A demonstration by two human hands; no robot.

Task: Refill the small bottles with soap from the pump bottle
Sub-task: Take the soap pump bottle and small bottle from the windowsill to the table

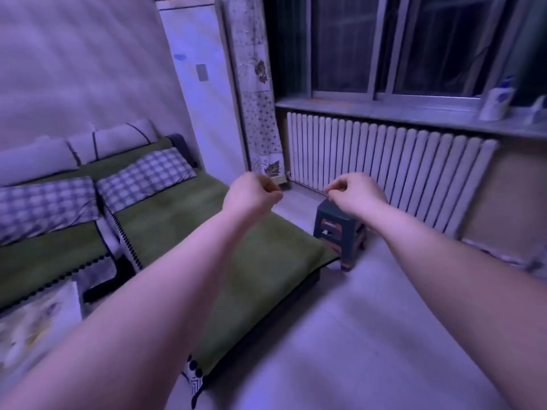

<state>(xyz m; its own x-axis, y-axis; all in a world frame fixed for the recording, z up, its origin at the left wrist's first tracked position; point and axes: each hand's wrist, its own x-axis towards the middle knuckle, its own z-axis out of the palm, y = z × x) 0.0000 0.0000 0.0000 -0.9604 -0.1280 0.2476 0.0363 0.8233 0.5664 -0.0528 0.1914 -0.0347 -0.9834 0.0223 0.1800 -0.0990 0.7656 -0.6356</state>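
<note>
Your left grip (253, 195) is out in front, above the far edge of the green bed cover (165, 214). Fingers are curled into a loose fist, with nothing visible inside. Your right grip (355, 193) is level with it, fingers curled down and thumb close to the fingertips, also round nothing I can see. In frame it sits just above the dark stool (337, 232). The two grips are apart, not touching.

Pump bottle (498, 100): upright on the windowsill (384, 112) at far right, well apart from both grips. White body, blue pump head, blue mark on the label — text too blurred to read. Just right of it, at the frame edge, is a pale blurred item (537, 110); can't tell what it is.

The stool has an orange-and-white sticker on its side, unreadable. The tall white unit (204, 93) in the corner carries a small blue logo and a grey panel — lettering illegible. A white radiator (384, 161) sits under the sill, with a patterned curtain (260, 113) between it and the unit. Two checked pillows (145, 176) lie on the cover.
</note>
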